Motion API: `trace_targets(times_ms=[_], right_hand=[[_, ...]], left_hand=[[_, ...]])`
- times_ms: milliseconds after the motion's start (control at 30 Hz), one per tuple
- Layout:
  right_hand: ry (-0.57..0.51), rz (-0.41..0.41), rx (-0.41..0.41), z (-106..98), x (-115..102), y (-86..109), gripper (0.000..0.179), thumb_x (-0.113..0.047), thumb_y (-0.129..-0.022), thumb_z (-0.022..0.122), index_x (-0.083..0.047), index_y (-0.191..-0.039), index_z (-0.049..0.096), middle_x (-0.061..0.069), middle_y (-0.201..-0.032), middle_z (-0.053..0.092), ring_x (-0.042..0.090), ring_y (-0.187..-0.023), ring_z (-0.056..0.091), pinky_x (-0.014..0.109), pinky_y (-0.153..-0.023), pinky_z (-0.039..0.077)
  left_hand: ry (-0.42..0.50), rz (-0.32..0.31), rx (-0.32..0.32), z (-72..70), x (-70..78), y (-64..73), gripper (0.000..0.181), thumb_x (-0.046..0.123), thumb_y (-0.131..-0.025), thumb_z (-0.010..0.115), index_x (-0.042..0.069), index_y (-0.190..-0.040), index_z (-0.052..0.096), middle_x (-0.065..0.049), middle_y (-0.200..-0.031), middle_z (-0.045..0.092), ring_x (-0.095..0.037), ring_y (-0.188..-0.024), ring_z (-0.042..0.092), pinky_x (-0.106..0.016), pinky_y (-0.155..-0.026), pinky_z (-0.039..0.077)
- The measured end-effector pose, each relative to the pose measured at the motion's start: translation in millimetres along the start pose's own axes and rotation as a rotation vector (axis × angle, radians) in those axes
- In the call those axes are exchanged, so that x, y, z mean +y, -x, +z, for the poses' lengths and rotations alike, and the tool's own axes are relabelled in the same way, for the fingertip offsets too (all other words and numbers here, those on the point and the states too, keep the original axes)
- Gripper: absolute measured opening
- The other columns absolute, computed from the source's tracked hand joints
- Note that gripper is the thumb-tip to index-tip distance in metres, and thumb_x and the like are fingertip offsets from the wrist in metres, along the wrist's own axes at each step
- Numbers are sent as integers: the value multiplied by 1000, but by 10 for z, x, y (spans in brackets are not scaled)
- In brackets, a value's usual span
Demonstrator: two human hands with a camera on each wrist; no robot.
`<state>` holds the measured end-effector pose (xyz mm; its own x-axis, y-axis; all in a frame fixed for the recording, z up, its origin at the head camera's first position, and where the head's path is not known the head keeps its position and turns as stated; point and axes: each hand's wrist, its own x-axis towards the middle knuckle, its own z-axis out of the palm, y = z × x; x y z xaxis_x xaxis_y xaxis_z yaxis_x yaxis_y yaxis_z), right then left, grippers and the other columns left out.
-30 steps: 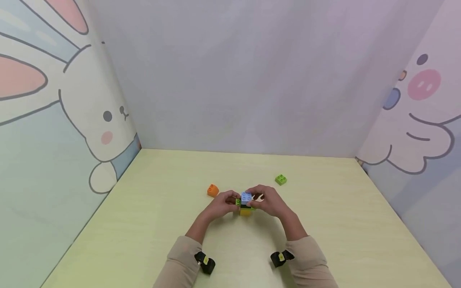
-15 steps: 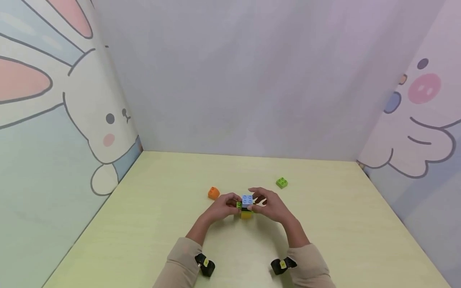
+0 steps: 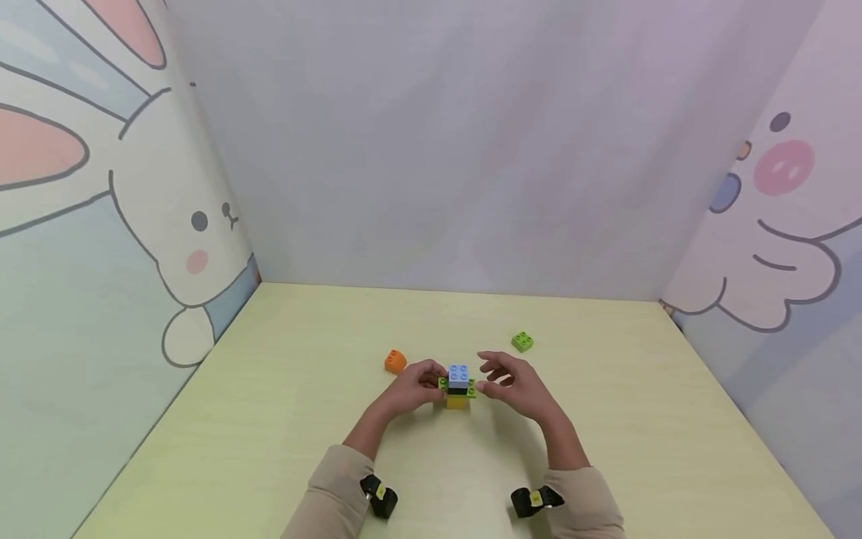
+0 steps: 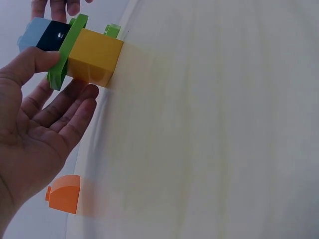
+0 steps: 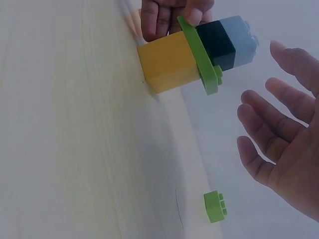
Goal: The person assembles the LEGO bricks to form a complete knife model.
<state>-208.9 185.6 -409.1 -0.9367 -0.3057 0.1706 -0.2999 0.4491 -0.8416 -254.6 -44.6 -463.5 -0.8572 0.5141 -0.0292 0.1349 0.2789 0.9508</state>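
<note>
Brick-stacking step, apparently.
Left hand (image 3: pixel 414 385) pinches brick stack (image 3: pixel 458 375); right hand (image 3: pixel 524 388), spread, empty, likely next needs green brick (image 3: pixel 522 342) toward worktop's (image 3: pixel 269 419) far edge.

Yellow block (image 5: pixel 169 60); green plate (image 5: pixel 198 52); black brick (image 5: pixel 216 45); light-blue brick (image 5: pixel 239 41)

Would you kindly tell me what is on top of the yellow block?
A green plate, then a black block, then a light-blue block with bare studs. The plate hides the top of the yellow block.

The pale yellow bench (image 3: pixel 303 337) touches a lilac-grey back wall (image 3: pixel 438 150); the left wall (image 3: pixel 60 337) carries a cartoon rabbit (image 3: pixel 164 195).
</note>
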Motion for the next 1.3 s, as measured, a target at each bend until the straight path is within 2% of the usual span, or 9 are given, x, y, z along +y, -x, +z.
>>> trace_targets(times_ms=[100, 267, 400, 633, 767, 867, 933, 1200, 1300], right_hand=[[12, 19, 8, -59, -100, 46, 46, -4, -84, 68, 5, -126, 52, 15, -103, 61, 30, -92, 58, 44, -79, 46], [30, 49, 26, -119, -67, 77, 45, -4, -84, 67, 5, -126, 52, 17, -105, 61, 30, -92, 58, 42, -79, 47], [4, 84, 32, -158, 84, 66, 45, -5, -85, 67, 5, -126, 52, 22, -107, 59, 31, -92, 58, 41, -77, 47], [30, 109, 47, -215, 593, -3, 48, -18, -85, 70, 0, -127, 54, 13, -106, 61, 22, -91, 58, 35, -76, 47], [29, 89, 49, -286, 568, -22, 46, -11, -86, 68, 5, -125, 52, 21, -106, 60, 29, -92, 58, 39, -78, 47], [28, 80, 57, -343, 593, -57, 47, -8, -86, 67, 8, -127, 50, 26, -109, 58, 34, -95, 58, 43, -80, 45], [38, 79, 66, -377, 724, -103, 50, -12, -86, 67, 6, -129, 49, 24, -110, 58, 32, -96, 58, 42, -80, 45], [92, 97, 88, -510, 777, -165, 51, -19, -87, 67, 7, -126, 50, 25, -112, 57, 32, -97, 57, 41, -78, 46], [92, 102, 95, -546, 794, -180, 52, -18, -87, 67, 8, -128, 48, 27, -115, 56, 35, -99, 56, 45, -81, 46]], left_hand=[[2, -1, 0, 1, 1, 1, 26, 5, -83, 67, 5, -107, 58, -4, -103, 62, -19, -94, 58, -36, -82, 47], [25, -10, -1, 4, -18, -4, 26, 3, -83, 67, 6, -107, 56, -6, -103, 64, -19, -94, 59, -36, -80, 47], [32, -7, 1, -3, -46, -2, 27, 2, -83, 67, 6, -106, 55, -7, -102, 64, -19, -93, 59, -35, -78, 47], [31, -14, 2, -2, -18, 22, 26, 5, -83, 67, 6, -106, 55, -6, -101, 63, -20, -93, 59, -36, -79, 45], [25, -15, 8, -8, 48, 44, 27, 6, -83, 68, 5, -106, 55, -7, -100, 63, -21, -93, 58, -36, -79, 46], [6, -17, 14, -12, 33, 28, 27, 7, -83, 68, 6, -107, 55, -7, -100, 63, -20, -92, 58, -35, -79, 46], [-3, -20, 21, -8, 13, 14, 27, 7, -83, 68, 6, -107, 55, -6, -100, 63, -19, -92, 58, -34, -79, 46], [3, 7, 19, -8, 317, 166, 26, 0, -84, 64, -3, -108, 55, -17, -103, 61, -25, -92, 57, -34, -79, 47], [-1, 18, 23, 5, 362, 201, 26, 0, -84, 64, -5, -108, 55, -18, -104, 60, -25, -92, 57, -34, -79, 47]])
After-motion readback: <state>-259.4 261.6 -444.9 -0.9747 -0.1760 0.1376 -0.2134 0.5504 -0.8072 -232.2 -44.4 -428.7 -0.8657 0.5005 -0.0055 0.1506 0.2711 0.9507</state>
